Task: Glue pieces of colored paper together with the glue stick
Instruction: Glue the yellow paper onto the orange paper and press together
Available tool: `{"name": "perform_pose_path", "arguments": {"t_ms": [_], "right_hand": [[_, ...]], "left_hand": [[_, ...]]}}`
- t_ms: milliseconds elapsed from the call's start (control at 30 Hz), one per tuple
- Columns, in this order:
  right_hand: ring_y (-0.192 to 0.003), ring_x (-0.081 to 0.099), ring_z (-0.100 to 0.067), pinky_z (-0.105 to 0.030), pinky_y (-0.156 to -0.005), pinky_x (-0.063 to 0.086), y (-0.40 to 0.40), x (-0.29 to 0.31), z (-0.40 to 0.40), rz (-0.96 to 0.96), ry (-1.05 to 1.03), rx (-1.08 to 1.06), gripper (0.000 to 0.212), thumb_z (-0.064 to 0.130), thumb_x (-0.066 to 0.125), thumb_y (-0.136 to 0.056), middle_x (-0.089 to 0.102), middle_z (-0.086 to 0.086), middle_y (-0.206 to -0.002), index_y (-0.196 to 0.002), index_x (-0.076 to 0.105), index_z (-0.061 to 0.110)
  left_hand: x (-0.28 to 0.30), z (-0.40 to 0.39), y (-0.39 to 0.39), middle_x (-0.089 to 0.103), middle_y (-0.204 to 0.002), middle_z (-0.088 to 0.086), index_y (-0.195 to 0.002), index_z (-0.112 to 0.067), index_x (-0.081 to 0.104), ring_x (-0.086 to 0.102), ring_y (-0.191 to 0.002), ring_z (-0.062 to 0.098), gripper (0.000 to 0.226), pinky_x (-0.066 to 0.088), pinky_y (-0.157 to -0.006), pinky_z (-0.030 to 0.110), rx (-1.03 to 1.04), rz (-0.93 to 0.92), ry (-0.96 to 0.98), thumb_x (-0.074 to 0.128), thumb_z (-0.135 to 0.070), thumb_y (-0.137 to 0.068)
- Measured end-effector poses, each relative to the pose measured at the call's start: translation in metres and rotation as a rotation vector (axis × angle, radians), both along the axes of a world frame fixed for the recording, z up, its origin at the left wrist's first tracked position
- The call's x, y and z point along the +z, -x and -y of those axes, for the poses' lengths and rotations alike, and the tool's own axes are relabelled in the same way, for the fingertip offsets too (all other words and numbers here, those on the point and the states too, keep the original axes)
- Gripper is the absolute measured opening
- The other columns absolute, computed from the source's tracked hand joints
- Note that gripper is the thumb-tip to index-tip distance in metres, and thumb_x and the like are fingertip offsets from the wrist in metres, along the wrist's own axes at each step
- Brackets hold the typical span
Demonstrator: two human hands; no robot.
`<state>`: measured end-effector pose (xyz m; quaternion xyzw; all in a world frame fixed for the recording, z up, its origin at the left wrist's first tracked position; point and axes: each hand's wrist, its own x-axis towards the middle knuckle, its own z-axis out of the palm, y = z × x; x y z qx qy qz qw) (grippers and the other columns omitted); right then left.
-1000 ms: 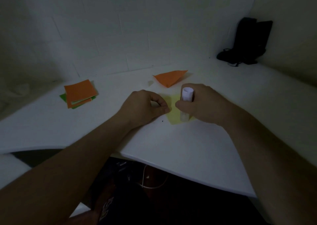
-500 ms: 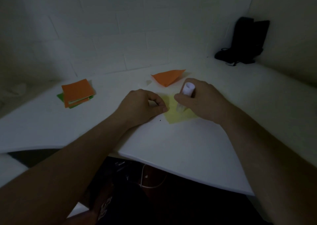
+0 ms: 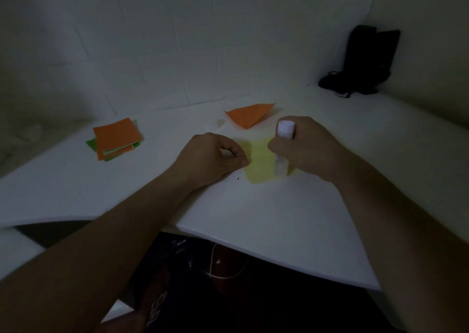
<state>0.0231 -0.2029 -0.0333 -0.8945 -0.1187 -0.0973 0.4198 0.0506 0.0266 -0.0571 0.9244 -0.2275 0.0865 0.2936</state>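
Observation:
A yellow paper square lies flat on the white table between my hands. My right hand grips a white glue stick held almost upright, its lower tip pressed on the right part of the yellow paper. My left hand rests on the paper's left edge, fingers curled, thumb and forefinger pinning it down. A folded orange paper triangle lies just beyond the hands.
A stack of orange and green paper squares sits at the left of the table. A small pale cap-like object lies left of the orange triangle. A black bag stands in the far right corner. The table's front edge curves close to me.
The glue stick has moved back toward me over the yellow paper and stands more upright than half a second ago. My left hand has stayed on the paper's edge.

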Motion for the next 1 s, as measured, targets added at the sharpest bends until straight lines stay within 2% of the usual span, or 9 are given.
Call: {"name": "perform_pose_path", "arguments": {"t_ms": [100, 167, 333, 433, 533, 667, 833, 933, 1000], "right_hand": [[-0.055, 0.046, -0.009, -0.030, -0.053, 0.038, -0.002, 0.001, 0.000, 0.114, -0.049, -0.057, 0.030, 0.026, 0.066, -0.086, 0.051, -0.005, -0.064, -0.072, 0.050, 0.005], [-0.054, 0.042, -0.007, -0.026, -0.052, 0.034, -0.002, -0.001, -0.001, 0.120, -0.004, -0.052, 0.032, 0.028, 0.068, -0.089, 0.049, -0.002, -0.065, -0.073, 0.048, 0.009], [-0.060, 0.045, -0.010, -0.032, -0.058, 0.037, -0.003, -0.008, 0.001, 0.062, 0.099, -0.010, 0.033, 0.033, 0.069, -0.088, 0.059, -0.011, -0.077, -0.075, 0.048, 0.011], [-0.060, 0.045, -0.013, -0.033, -0.058, 0.037, -0.002, -0.004, 0.003, 0.044, 0.142, 0.011, 0.030, 0.031, 0.068, -0.085, 0.054, -0.004, -0.070, -0.071, 0.046, 0.016], [-0.056, 0.040, -0.012, -0.032, -0.056, 0.034, 0.001, -0.001, 0.004, 0.006, 0.141, 0.015, 0.029, 0.026, 0.068, -0.083, 0.046, 0.003, -0.063, -0.072, 0.045, 0.012], [-0.056, 0.043, -0.011, -0.031, -0.056, 0.036, 0.002, 0.001, 0.006, -0.017, 0.131, 0.030, 0.028, 0.025, 0.070, -0.081, 0.050, 0.001, -0.064, -0.072, 0.047, 0.010], [-0.063, 0.051, -0.028, -0.045, -0.058, 0.043, 0.001, 0.001, 0.007, -0.055, 0.106, 0.046, 0.036, 0.041, 0.062, -0.068, 0.055, -0.014, -0.074, -0.073, 0.050, 0.007], [-0.057, 0.050, -0.015, -0.038, -0.058, 0.043, -0.003, 0.002, 0.009, -0.041, -0.048, 0.021, 0.026, 0.032, 0.064, -0.076, 0.051, -0.001, -0.061, -0.062, 0.054, 0.012], [-0.057, 0.047, -0.013, -0.035, -0.058, 0.041, -0.006, 0.002, 0.012, 0.042, -0.064, -0.028, 0.029, 0.029, 0.065, -0.082, 0.049, -0.001, -0.064, -0.067, 0.051, 0.008]], "left_hand": [[-0.001, 0.000, -0.001, 0.053, -0.056, -0.044, -0.083, -0.034, 0.078, 0.053, -0.061, -0.019, 0.012, 0.033, -0.060, 0.003, 0.000, -0.010, 0.013, 0.081, -0.045, -0.085], [-0.002, 0.000, -0.002, 0.054, -0.059, -0.045, -0.083, -0.034, 0.079, 0.054, -0.063, -0.019, 0.012, 0.033, -0.061, 0.003, 0.003, -0.002, 0.012, 0.081, -0.046, -0.084], [-0.003, -0.001, -0.003, 0.057, -0.061, -0.042, -0.081, -0.036, 0.077, 0.053, -0.064, -0.020, 0.011, 0.034, -0.061, 0.002, 0.004, 0.013, 0.017, 0.081, -0.046, -0.084], [-0.003, -0.001, -0.003, 0.061, -0.066, -0.031, -0.083, -0.034, 0.079, 0.055, -0.065, -0.019, 0.013, 0.034, -0.063, 0.001, 0.010, 0.036, 0.017, 0.081, -0.047, -0.083], [-0.004, -0.001, -0.004, 0.060, -0.065, -0.033, -0.082, -0.035, 0.079, 0.055, -0.065, -0.018, 0.012, 0.034, -0.063, 0.002, 0.016, 0.032, 0.014, 0.082, -0.047, -0.082], [-0.004, -0.001, -0.004, 0.057, -0.060, -0.040, -0.080, -0.036, 0.078, 0.055, -0.064, -0.017, 0.012, 0.033, -0.062, 0.001, 0.015, 0.032, 0.015, 0.082, -0.047, -0.082], [-0.004, -0.001, -0.004, 0.056, -0.060, -0.044, -0.082, -0.034, 0.079, 0.054, -0.064, -0.020, 0.012, 0.033, -0.063, 0.001, 0.009, 0.030, 0.006, 0.082, -0.046, -0.083], [-0.004, -0.002, -0.004, 0.055, -0.062, -0.046, -0.082, -0.035, 0.078, 0.054, -0.064, -0.019, 0.012, 0.034, -0.062, 0.001, 0.007, 0.016, 0.005, 0.081, -0.047, -0.084], [-0.004, -0.002, -0.004, 0.055, -0.063, -0.046, -0.084, -0.034, 0.079, 0.055, -0.064, -0.018, 0.013, 0.034, -0.062, 0.002, 0.009, 0.016, 0.006, 0.081, -0.047, -0.083]]}}
